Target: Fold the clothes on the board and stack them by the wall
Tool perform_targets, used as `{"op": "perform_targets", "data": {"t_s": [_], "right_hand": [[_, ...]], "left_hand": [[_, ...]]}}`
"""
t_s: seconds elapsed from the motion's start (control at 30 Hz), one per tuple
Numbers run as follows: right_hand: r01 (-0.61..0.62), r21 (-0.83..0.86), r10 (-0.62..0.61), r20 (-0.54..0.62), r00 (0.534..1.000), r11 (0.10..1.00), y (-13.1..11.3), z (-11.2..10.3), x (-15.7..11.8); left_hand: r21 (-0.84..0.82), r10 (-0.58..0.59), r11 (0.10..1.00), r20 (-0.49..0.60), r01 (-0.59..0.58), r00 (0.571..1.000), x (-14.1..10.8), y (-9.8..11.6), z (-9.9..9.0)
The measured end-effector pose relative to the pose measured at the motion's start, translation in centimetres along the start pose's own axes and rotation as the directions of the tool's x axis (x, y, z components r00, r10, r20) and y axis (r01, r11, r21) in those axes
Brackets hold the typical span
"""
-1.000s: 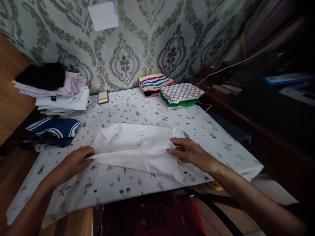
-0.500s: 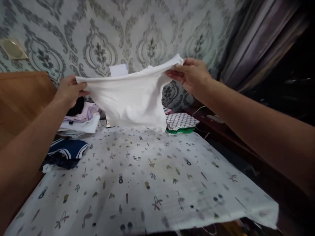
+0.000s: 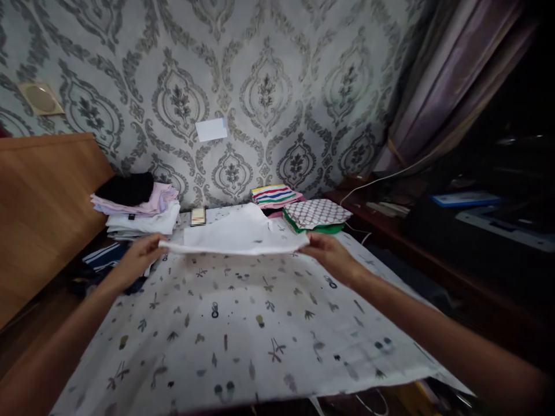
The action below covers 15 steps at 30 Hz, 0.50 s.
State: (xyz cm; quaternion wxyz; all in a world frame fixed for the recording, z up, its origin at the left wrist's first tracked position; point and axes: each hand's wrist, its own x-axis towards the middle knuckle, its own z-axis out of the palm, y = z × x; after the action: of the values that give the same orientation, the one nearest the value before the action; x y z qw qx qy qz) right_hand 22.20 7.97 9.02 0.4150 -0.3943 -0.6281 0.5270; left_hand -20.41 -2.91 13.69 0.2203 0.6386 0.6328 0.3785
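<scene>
The person holds one white cloth (image 3: 243,236) over the back half of the desk (image 3: 243,352), between the piles on the left and the piles on the right. The left hand (image 3: 146,254) has its grip on the left end of the near edge, and the right hand (image 3: 326,252) has its grip on the right end. The edge runs almost straight between them. Whether the far part touches the desk, one cannot tell.

The cloth looks thin, light and soft. It should bend easily and not break, but it may crease. The two ends of an edge seem good places to hold it, with fingers and thumb, so the middle does not sag much.

There are two hands and one white cloth. On the left there is one tall pile of clothes (image 3: 143,222) with one black cloth (image 3: 125,189) on top, and one low blue pile (image 3: 104,254). At the back right there is one striped cloth (image 3: 275,195) and one dotted cloth (image 3: 318,214) over something green (image 3: 330,229). One small card (image 3: 198,216) is at the back.
</scene>
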Motion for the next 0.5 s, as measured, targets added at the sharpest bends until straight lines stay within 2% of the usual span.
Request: {"op": "perform_targets", "data": {"t_s": [0.1,0.2,0.33,0.43,0.5], "right_hand": [[-0.11,-0.075,0.121,0.153,0.981,0.991,3.8,0.6,-4.0],[-0.139,-0.146,0.169,0.224,0.96,0.98,5.5,1.2,-6.9],[-0.061,-0.169,0.099,0.232,0.968,0.984,5.1,1.7,-9.0],[0.008,-0.248,0.055,0.249,0.967,0.969,4.6,1.4,-10.2],[0.051,-0.339,0.049,0.281,0.958,0.94,4.7,1.2,-10.9]], "left_hand": [[0.033,-0.055,0.998,0.147,0.05,0.988,-3.7,-3.7,2.5],[0.031,-0.097,0.995,0.166,0.093,0.981,-6.1,-6.3,3.6],[-0.011,-0.16,0.987,0.13,0.162,0.979,-7.8,-7.2,3.1],[-0.006,-0.177,0.983,0.172,0.181,0.969,-8.8,-7.1,2.3],[0.029,-0.156,0.988,0.211,0.153,0.965,-9.6,-7.4,2.1]]}}
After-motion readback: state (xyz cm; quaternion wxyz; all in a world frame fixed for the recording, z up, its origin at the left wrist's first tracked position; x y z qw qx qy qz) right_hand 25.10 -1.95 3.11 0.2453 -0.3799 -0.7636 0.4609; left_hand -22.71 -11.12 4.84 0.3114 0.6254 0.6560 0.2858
